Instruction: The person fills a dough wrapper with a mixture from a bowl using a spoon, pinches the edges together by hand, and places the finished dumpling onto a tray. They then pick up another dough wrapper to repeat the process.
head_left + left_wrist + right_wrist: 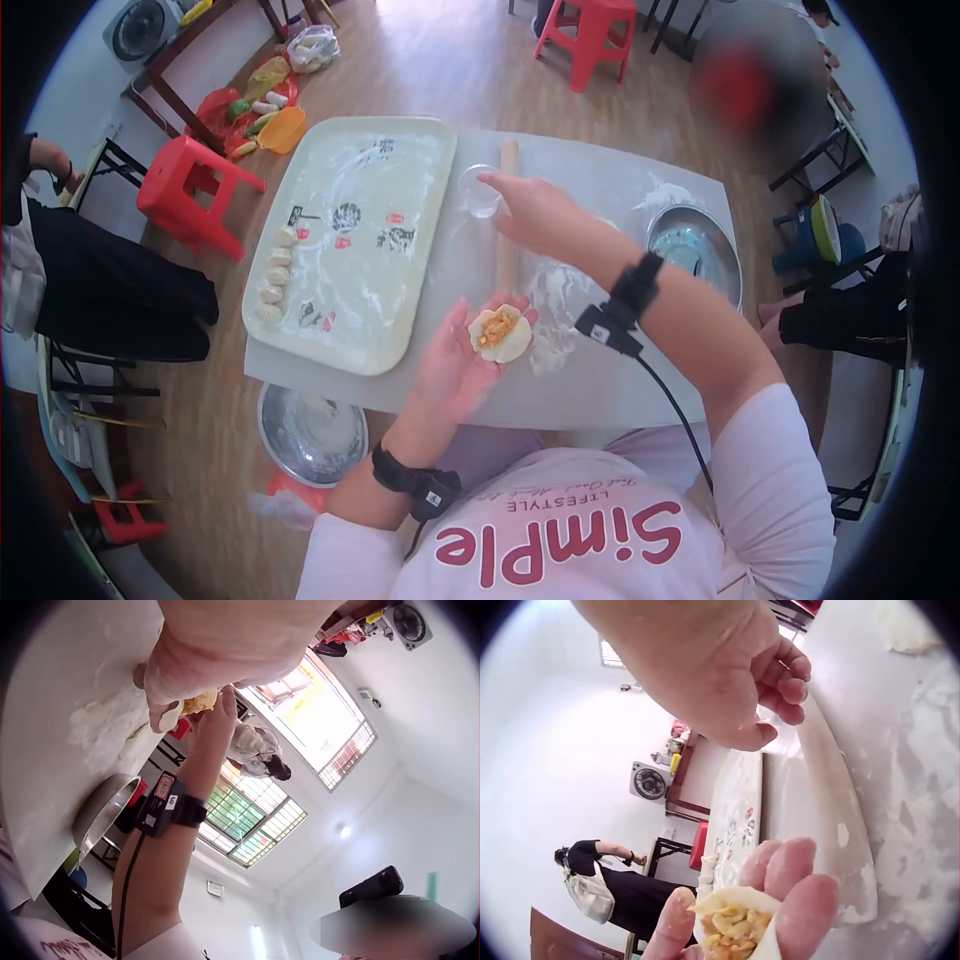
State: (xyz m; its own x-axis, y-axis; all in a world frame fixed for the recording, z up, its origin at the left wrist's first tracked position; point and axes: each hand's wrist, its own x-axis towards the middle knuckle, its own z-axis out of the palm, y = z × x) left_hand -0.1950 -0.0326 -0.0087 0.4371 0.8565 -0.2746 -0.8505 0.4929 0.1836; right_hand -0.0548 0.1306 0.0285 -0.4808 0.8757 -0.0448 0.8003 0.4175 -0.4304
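A round dumpling wrapper (513,346) with orange-yellow filling (495,327) sits in my left hand (452,372), whose thumb and fingers cup its edge. In the right wrist view the wrapper (742,900) bends up at the sides around the filling. My right hand (550,218) reaches over a small clear bowl (480,205), its fingers loosely bent and holding nothing. Under the right forearm and between the hands lies a wooden rolling pin (507,262), partly hidden. Several shaped dumplings (272,276) stand in a row along the left side of the pale tray (375,290).
White flour (555,325) is scattered on the table right of the rolling pin. A metal bowl (738,275) stands at the table's right edge; another metal bowl (310,440) is below its left front corner. A red stool (190,190) and a standing person (110,275) are to the left.
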